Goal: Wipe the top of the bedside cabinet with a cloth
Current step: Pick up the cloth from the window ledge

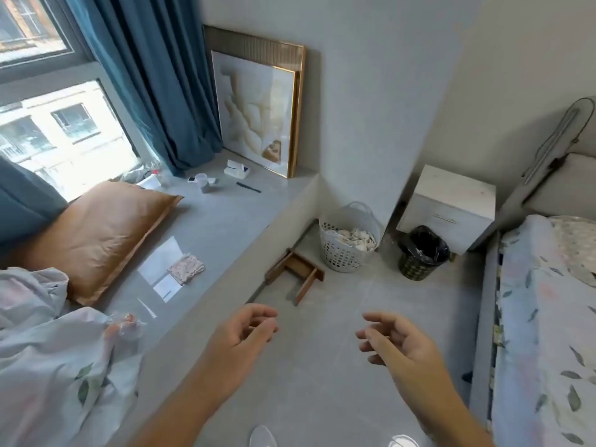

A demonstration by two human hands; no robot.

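The white bedside cabinet (451,201) stands in the far corner between the wall and the bed, its top bare. A small folded patterned cloth (186,268) lies on the grey window ledge, to the left. My left hand (240,337) and my right hand (398,341) hover over the floor in the foreground, both with fingers apart and loosely curled, holding nothing. Both hands are far from the cabinet and from the cloth.
A black-lined bin (422,253) and a white laundry basket (348,241) stand in front of the cabinet. A small wooden stool (298,269) lies tipped beside the ledge. The bed (545,317) runs along the right. An orange pillow (103,233), bedding and framed pictures (261,111) occupy the ledge.
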